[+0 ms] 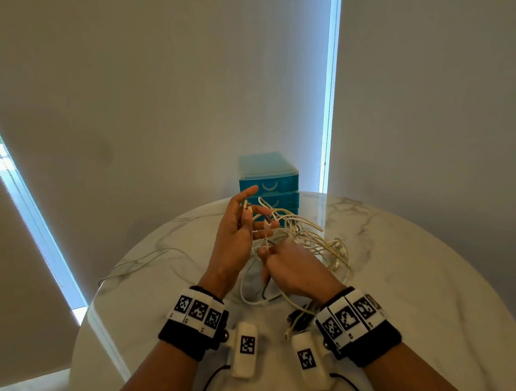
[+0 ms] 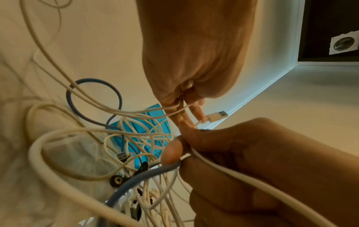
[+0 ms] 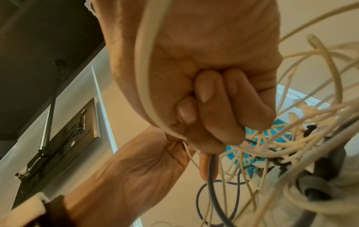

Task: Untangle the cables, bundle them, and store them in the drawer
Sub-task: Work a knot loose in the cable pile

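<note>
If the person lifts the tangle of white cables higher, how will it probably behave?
The tangle of white cables is probably floppy: its loops sag and curl freely on the table. It likely rises as one clump, since strands cross tightly. It seems light, because the right hand holds strands in one grip.

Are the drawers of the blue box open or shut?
Shut: in the head view the blue drawer box shows its fronts flush, none pulled out.
</note>
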`<state>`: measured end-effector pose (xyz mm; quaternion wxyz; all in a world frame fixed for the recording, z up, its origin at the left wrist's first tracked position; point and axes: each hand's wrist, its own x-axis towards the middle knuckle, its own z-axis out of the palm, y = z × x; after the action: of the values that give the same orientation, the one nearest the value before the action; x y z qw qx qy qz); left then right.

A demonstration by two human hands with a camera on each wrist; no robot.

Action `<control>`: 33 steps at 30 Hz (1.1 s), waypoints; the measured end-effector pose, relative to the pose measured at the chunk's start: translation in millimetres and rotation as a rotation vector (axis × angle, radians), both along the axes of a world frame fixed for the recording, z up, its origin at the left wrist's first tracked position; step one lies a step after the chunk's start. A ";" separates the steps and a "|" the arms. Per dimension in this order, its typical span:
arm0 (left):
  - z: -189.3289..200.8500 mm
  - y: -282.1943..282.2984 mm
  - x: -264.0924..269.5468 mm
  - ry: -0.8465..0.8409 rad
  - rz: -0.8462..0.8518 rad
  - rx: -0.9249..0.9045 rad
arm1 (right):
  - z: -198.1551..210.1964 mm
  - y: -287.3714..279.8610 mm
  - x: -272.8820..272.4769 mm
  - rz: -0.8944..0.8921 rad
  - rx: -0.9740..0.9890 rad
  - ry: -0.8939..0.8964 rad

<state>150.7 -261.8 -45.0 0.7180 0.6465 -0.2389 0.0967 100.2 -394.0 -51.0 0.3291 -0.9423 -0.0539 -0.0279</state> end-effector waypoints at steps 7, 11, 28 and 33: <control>1.1 -9.8 -9.3 0.108 -0.158 0.029 | 5.6 1.9 0.9 0.114 0.046 -0.013; -0.6 -10.7 -2.1 0.151 -0.080 -0.135 | 11.2 0.9 -1.4 0.140 -0.053 0.070; 35.9 35.0 -15.8 0.183 0.007 0.239 | 35.3 -50.1 6.1 -0.068 0.900 -0.332; 41.8 17.2 -42.9 0.015 -0.108 0.532 | 29.9 -43.5 7.4 -0.133 0.814 -0.422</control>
<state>107.7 -244.6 -3.2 0.5288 0.7994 -0.2847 -0.0129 107.6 -437.5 -21.1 0.6515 -0.7116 -0.0439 -0.2592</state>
